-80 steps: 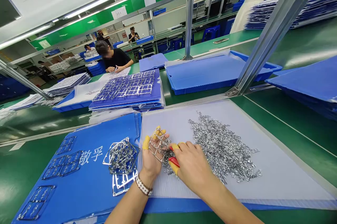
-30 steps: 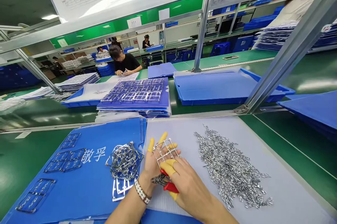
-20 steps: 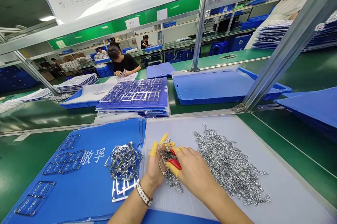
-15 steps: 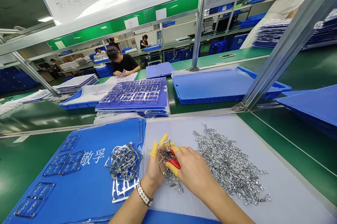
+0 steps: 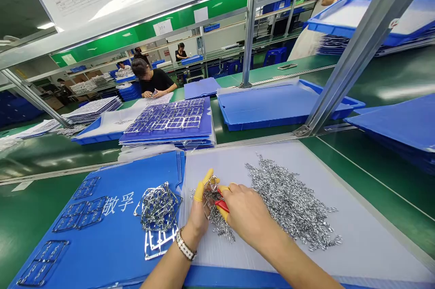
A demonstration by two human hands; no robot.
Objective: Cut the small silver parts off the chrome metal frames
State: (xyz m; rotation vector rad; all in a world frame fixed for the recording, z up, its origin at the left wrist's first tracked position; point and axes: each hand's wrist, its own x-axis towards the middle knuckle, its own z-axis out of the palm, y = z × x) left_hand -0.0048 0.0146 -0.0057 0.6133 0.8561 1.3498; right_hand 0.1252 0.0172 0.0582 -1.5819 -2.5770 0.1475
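Observation:
My left hand, with yellow finger cots, is closed on a small metal frame held tilted above the white sheet. Red-handled pliers are in my right hand; their tips meet the frame and are partly hidden by my fingers. Just below the hands lies a little heap of small silvery metal links. A far larger pile of the same links spreads to the right. To the left, a jumbled stack of metal frames rests on a blue sheet.
Several separate frames lie along the blue sheet's left side. Behind stand a stack of purple-blue sheets bearing frames and a blue tray. A slanting metal post rises at right. A co-worker sits across the bench.
The view has shifted slightly. My hands stay together at the frame, with the pliers turned a little. At upper right, a person now has a blue tray over the stacked sheets.

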